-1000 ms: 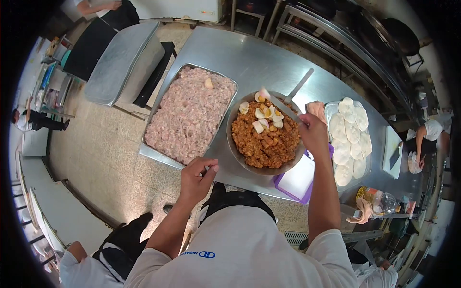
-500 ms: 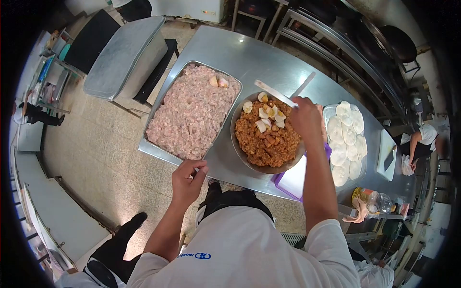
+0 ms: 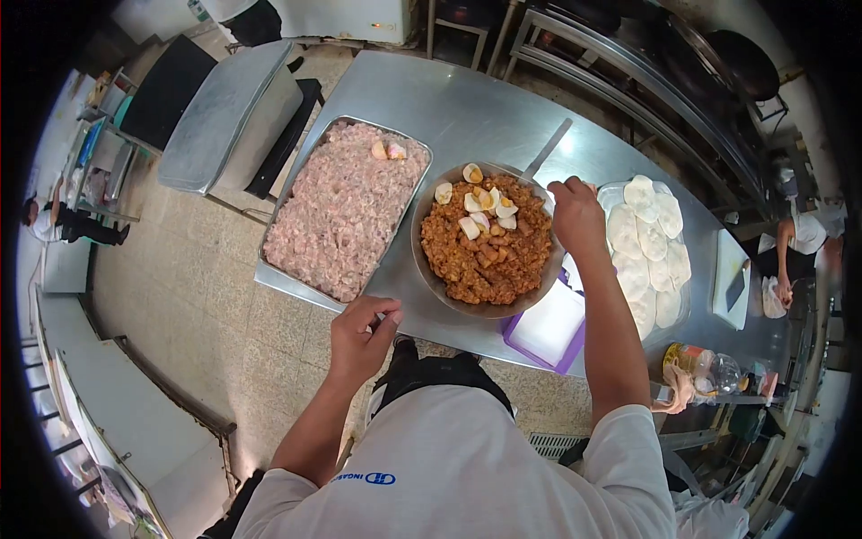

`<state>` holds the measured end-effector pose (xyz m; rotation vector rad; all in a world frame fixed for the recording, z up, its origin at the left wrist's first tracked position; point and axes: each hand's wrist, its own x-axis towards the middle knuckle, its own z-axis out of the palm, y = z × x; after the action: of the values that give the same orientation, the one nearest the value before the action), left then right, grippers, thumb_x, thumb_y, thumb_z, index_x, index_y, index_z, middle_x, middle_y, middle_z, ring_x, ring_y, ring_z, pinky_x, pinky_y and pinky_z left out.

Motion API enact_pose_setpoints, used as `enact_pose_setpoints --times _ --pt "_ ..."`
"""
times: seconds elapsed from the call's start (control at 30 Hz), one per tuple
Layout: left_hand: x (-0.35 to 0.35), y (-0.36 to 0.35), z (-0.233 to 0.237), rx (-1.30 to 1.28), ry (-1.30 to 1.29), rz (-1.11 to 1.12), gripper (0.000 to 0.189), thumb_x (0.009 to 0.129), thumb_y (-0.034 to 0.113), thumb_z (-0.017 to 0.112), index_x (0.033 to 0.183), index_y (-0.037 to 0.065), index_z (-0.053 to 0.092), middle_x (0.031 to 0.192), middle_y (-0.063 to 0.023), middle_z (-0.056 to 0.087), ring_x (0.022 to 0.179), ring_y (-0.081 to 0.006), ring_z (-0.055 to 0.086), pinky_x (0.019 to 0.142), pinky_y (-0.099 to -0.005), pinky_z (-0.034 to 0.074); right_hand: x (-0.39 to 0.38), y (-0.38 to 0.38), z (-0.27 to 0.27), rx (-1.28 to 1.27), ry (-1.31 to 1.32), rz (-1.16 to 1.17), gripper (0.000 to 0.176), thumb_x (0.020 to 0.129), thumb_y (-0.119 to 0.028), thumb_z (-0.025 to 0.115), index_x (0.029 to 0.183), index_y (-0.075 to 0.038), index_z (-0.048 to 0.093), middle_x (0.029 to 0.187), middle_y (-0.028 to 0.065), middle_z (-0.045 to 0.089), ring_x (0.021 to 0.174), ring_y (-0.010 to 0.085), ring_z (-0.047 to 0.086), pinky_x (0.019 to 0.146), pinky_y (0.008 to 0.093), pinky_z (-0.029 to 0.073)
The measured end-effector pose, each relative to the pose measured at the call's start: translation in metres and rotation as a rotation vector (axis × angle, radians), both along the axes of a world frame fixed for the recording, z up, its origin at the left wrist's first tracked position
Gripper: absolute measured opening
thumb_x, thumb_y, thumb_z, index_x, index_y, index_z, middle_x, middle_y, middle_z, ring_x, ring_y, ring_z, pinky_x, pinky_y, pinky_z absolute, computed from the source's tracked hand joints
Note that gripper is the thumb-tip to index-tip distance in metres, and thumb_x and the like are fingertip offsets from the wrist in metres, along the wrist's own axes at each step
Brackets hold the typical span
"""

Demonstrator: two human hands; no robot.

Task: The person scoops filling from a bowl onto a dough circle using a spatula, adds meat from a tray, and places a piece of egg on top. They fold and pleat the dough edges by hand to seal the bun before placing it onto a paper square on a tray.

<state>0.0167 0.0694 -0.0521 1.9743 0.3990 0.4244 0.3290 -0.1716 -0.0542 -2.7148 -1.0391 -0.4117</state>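
A metal pan (image 3: 418, 260) of reddish-brown cooked mince, topped with cut boiled egg pieces (image 3: 486, 202) and browned chunks, stands in the middle of the table. Its flat handle (image 3: 549, 148) points away. My right hand (image 3: 577, 214) is closed at the pan's right rim; what its fingers hold is hidden. Left of the pan, a metal tray (image 3: 426, 171) holds pale pink raw mince (image 3: 346, 211) with a few egg pieces (image 3: 389, 151) on top. My left hand (image 3: 364, 337) rests by the tray's near corner, its fingers curled with nothing visible in them.
Right of the pan, a tray holds several flat dough rounds (image 3: 651, 238). A purple-edged white board (image 3: 546, 328) lies below the pan. Farther right are a white cutting board (image 3: 731, 278) with a knife, an oil bottle (image 3: 687, 357) and another person (image 3: 799, 238).
The long flat blade in my right hand, over the pan before, no longer shows clearly. My right hand has shifted to the pan's right rim. My left hand has barely moved.
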Motion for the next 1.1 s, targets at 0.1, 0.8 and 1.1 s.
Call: enact_pose_setpoints --times 0.1,0.8,1.1 --pt "-0.006 -0.004 0.000 0.019 0.039 0.014 0.012 0.088 0.005 0.074 0.100 0.002 0.072 0.088 -0.0090 0.070 0.062 -0.0134 0.058 0.056 -0.0272 0.047 0.005 0.001 -0.016 0.022 0.034 0.026 0.024 0.084 -0.001 0.060 0.103 -0.010 0.072 0.092 0.0122 0.063 0.091 0.0348 0.064 0.079 0.0446 0.054" --pt "-0.010 -0.012 0.004 -0.040 0.114 0.102 0.012 0.089 0.004 0.074 0.100 0.000 0.072 0.090 -0.0083 0.069 0.064 -0.0090 0.056 0.060 -0.0238 0.047 0.072 0.012 -0.022 -0.009 0.171 0.268 0.023 0.086 0.000 0.061 0.102 -0.012 0.074 0.098 0.0083 0.065 0.096 0.0299 0.062 0.085 0.0413 0.054" --pt "-0.019 -0.012 0.006 0.003 0.106 0.137 0.011 0.088 0.003 0.074 0.098 0.001 0.072 0.090 -0.0111 0.071 0.066 -0.0163 0.064 0.057 -0.0275 0.051 0.073 -0.001 -0.009 0.022 0.248 0.145 0.019 0.085 -0.005 0.060 0.097 -0.010 0.073 0.094 0.0108 0.068 0.089 0.0332 0.067 0.078 0.0455 0.055"
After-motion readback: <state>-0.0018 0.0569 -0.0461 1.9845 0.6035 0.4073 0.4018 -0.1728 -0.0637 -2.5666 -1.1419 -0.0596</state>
